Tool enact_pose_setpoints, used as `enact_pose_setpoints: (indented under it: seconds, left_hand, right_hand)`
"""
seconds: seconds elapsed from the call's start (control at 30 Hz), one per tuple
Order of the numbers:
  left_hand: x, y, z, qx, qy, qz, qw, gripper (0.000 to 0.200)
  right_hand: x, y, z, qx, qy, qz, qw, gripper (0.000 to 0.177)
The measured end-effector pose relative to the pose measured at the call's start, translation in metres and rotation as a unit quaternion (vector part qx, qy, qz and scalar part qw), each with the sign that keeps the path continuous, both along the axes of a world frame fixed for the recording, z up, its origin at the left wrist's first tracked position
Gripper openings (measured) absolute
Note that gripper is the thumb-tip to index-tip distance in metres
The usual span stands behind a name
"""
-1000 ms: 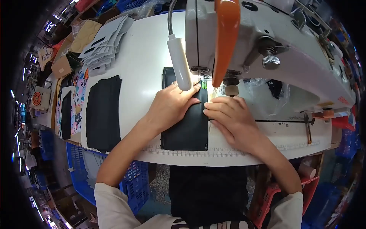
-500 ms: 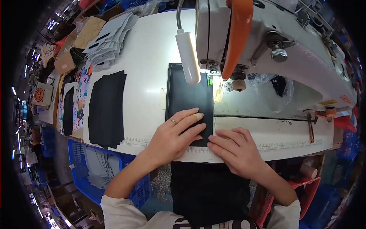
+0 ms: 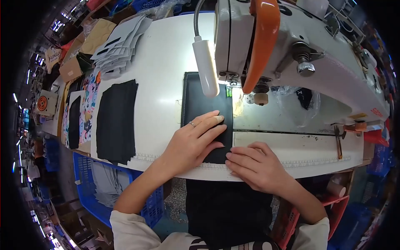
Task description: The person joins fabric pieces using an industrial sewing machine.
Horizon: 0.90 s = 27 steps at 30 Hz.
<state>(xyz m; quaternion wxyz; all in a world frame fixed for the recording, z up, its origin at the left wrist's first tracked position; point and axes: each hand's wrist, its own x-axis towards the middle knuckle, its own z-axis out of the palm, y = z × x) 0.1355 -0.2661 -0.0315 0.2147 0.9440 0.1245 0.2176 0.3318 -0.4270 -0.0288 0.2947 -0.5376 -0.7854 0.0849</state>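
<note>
A black rectangular panel [image 3: 204, 102] with a stitched edge lies on the white table, its upper right side beside the presser area of the sewing machine [image 3: 266, 54]. Across the panel's lower part rests my left hand [image 3: 189, 143], palm down with fingers spread, a ring on one finger. Touching the panel's lower right edge are the fingertips of my right hand [image 3: 260, 166], its fingers stretched out and slightly bent. The white lamp [image 3: 206, 66] hangs over the top of the panel and hides part of it.
Black fabric pieces [image 3: 116, 121] and a stack of grey pieces [image 3: 121, 46] lie to the left. A printed ruler [image 3: 300, 163] runs along the front edge. Small snips [image 3: 338, 141] lie at the right. A blue basket [image 3: 85, 183] and red crate [image 3: 339, 212] stand below.
The fingers of my left hand have shifted slightly up the panel. The camera view has moved a little.
</note>
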Motion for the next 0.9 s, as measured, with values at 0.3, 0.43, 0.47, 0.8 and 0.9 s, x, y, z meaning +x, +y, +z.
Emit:
enact_pose_setpoints:
  seconds: [0.3, 0.43, 0.47, 0.8, 0.9]
  left_hand:
    - [0.002, 0.006, 0.002, -0.023, 0.008, -0.015, 1.000, 0.043]
    - [0.008, 0.014, 0.004, -0.019, 0.013, -0.013, 1.000, 0.045]
    - [0.010, 0.017, 0.005, -0.017, 0.013, -0.013, 1.000, 0.045]
    - [0.028, 0.049, 0.000, -0.042, 0.005, 0.008, 0.999, 0.038]
    - [0.035, 0.061, 0.000, -0.045, -0.023, 0.000, 0.999, 0.035]
  right_hand:
    - [-0.001, 0.003, -0.001, 0.012, 0.010, 0.034, 0.999, 0.028]
    - [0.002, 0.010, -0.001, 0.010, 0.016, 0.023, 1.000, 0.028]
    - [0.003, 0.013, 0.000, 0.010, 0.017, 0.019, 1.000, 0.027]
    - [0.021, 0.041, -0.007, 0.008, 0.021, -0.007, 1.000, 0.025]
    - [0.028, 0.052, -0.006, 0.009, 0.003, -0.007, 1.000, 0.026]
